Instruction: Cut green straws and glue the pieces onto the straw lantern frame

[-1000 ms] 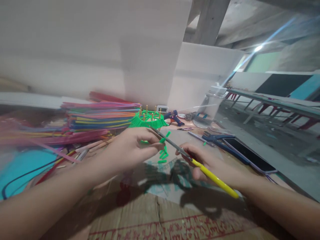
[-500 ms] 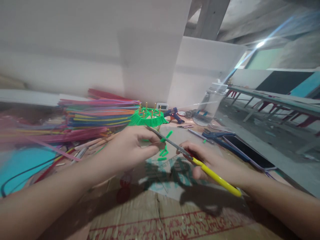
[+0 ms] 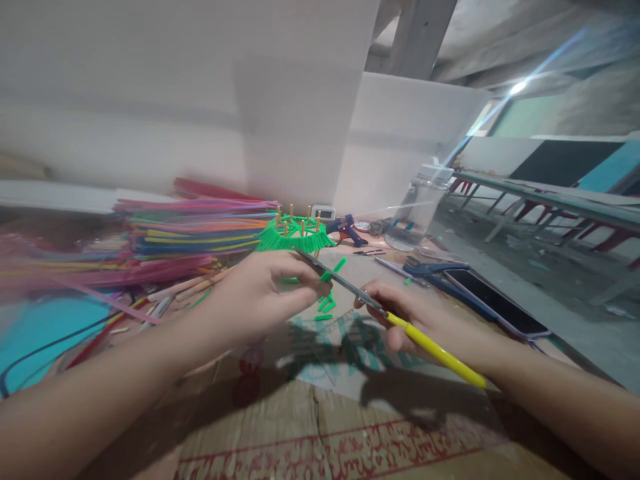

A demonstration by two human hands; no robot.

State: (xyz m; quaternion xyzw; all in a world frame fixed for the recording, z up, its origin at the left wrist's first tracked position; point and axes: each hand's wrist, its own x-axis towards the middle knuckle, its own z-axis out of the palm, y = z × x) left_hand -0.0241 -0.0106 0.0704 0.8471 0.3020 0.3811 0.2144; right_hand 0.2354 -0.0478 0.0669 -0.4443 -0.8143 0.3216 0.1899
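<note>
A green stick (image 3: 341, 264) is pinched in the grip of the left hand (image 3: 265, 283) and crossed by yellow-handled scissors (image 3: 437, 350), which are held by the right hand (image 3: 403, 313). Short green pieces (image 3: 323, 317) are scattered over the counter (image 3: 280, 420).

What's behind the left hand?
A green craft piece with upright sticks, colored stems to its left. Whatever lies directly behind the left hand is covered.

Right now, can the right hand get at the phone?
Probably not while the right hand holds the scissors. Otherwise the way looks free: the phone lies nearby, nothing seen on top.
</note>
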